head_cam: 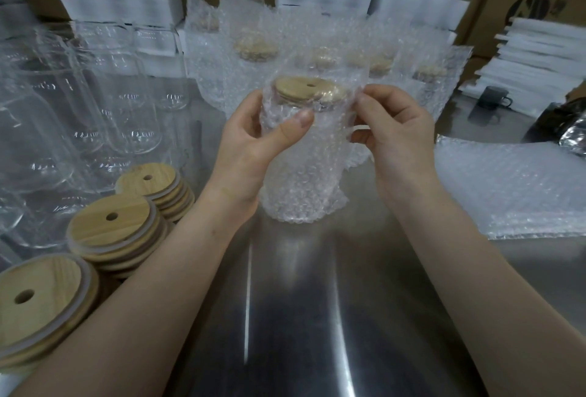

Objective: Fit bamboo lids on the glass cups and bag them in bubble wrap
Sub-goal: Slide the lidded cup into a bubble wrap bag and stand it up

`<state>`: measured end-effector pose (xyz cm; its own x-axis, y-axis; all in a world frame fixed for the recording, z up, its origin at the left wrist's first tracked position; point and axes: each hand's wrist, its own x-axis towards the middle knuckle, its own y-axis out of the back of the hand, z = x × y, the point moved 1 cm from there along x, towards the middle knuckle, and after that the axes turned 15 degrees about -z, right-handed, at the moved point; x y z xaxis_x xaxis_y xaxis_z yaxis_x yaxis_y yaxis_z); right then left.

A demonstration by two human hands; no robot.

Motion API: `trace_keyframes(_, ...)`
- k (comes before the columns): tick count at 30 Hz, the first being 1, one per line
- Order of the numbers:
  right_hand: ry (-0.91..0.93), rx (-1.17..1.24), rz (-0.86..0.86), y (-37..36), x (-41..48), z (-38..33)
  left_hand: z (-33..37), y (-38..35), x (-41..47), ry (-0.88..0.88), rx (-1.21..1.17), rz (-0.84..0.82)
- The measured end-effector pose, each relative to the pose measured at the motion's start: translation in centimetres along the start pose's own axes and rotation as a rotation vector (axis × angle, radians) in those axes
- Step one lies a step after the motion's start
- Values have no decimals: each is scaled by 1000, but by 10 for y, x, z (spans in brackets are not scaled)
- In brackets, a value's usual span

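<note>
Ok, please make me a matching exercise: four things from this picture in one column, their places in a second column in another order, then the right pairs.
1. loose bamboo lids
2. empty glass cups
3. flat bubble wrap
4. lidded cup in bubble wrap

A. held between left hand and right hand
B. stacked at near left
C. lying on the table at right
D. standing at far left

Pairs: 1-B, 2-D, 3-C, 4-A
</note>
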<state>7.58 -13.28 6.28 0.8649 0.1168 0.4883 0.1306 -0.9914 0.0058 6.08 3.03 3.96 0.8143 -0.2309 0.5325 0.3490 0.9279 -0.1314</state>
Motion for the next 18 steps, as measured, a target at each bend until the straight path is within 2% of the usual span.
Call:
trace_keyframes(5,47,72,-4,-2,-2,-5,7,5,3,-4,-19,99)
trace_keyframes(13,-23,163,64,-2,0,-4,9,2,0,-26,-15,157)
trace_keyframes(18,20,119,-105,1,2,-6,15,0,3,-106,18,253)
